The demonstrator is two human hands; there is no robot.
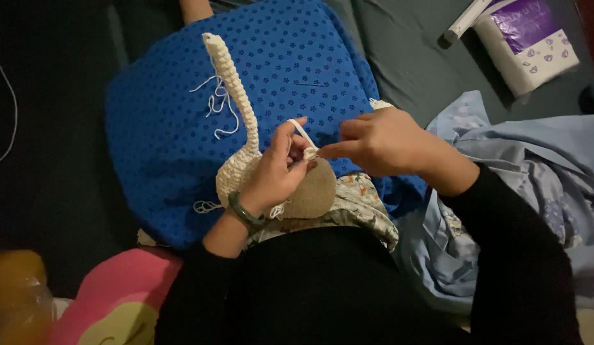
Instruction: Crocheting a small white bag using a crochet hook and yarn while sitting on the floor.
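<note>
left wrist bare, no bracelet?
No: a green bangle circles the wrist of the left hand, which holds the cream crochet piece over the blue cushion.

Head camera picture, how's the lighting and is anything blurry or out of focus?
Head view: dim overall, edges falling into dark; the blue paw-print cushion and cream crocheted long-necked piece are lit and fairly sharp; both hands, left and right, slightly soft; the yellow object at the lower left is plainly blurred.

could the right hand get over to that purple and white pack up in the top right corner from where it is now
Probably yes. The right hand is pinching cream yarn at the crochet piece; between it and the purple and white pack lies only bare grey bedding, though it might be a stretch.
</note>
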